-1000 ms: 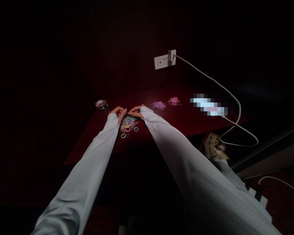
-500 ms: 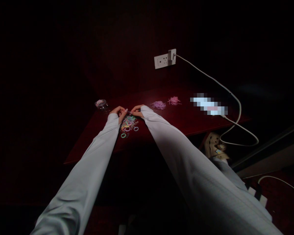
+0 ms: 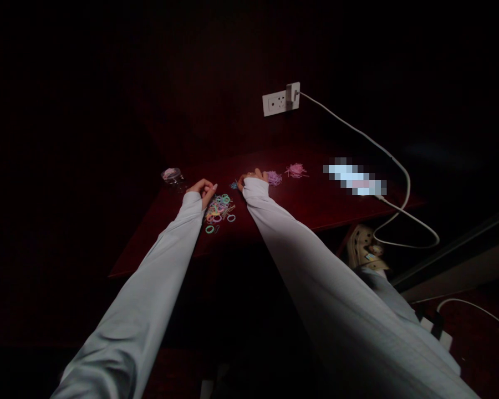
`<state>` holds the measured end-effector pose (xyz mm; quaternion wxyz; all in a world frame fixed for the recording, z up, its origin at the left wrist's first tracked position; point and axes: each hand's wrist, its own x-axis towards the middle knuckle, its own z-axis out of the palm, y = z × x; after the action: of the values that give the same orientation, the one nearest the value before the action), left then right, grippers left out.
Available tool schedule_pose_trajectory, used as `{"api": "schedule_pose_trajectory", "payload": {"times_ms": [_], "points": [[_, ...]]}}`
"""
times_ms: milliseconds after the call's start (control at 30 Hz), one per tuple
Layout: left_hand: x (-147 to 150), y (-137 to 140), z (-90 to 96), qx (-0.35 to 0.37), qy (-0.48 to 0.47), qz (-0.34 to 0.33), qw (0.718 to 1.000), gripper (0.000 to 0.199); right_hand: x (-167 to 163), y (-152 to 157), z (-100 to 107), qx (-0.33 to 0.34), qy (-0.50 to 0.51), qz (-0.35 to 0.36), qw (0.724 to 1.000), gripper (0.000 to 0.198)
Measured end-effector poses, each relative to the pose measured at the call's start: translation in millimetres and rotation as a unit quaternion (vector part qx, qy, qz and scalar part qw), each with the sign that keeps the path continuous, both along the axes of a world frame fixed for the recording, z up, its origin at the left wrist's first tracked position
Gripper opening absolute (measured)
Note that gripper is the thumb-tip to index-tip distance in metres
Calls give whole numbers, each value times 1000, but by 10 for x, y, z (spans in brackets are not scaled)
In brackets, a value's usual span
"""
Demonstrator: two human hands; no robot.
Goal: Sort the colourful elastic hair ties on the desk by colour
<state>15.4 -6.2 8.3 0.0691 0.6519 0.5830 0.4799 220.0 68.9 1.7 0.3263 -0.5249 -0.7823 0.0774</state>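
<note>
In the head view, a loose heap of pastel rings and thin strips in mixed colours [image 3: 219, 208] lies on the dark red table [image 3: 316, 205], its long axis slanting from the near left to the far right, single pieces pointing every way. Just beside it, the left hand [image 3: 200, 192] is curled, thumb and forefinger tips close together; whether anything is between them cannot be told. The right hand [image 3: 253, 176] is turned palm down between a small blue cluster of thin pieces [image 3: 233, 185] and a purple heap of slender strips [image 3: 274, 177], partly covering the latter; its fingertips are hidden, so their grip cannot be told. Farther right, a pink heap of slender strips [image 3: 296, 170] splays outward. A pixelated, bright oblong device [image 3: 353, 178] slants nearer toward the right; its writing is unreadable.
</note>
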Motion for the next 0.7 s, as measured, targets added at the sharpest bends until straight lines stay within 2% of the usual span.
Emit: {"api": "schedule_pose_trajectory", "payload": {"times_ms": [133, 300, 533, 700], "points": [[-2, 12, -24, 7, -23, -5, 1000, 32, -2, -40, 10, 17, -27, 26, 999, 18], [9, 18, -16, 15, -62, -22, 998, 40, -39, -104, 99, -7, 25, 16, 1000, 30], [13, 11, 16, 11, -165, -73, 984, 58, -62, -141, 75, -66, 87, 181, 977, 17], [27, 1, 6, 2, -173, -81, 981, 64, -78, -107, 37, -89, 103, 224, 965, 20]]}}
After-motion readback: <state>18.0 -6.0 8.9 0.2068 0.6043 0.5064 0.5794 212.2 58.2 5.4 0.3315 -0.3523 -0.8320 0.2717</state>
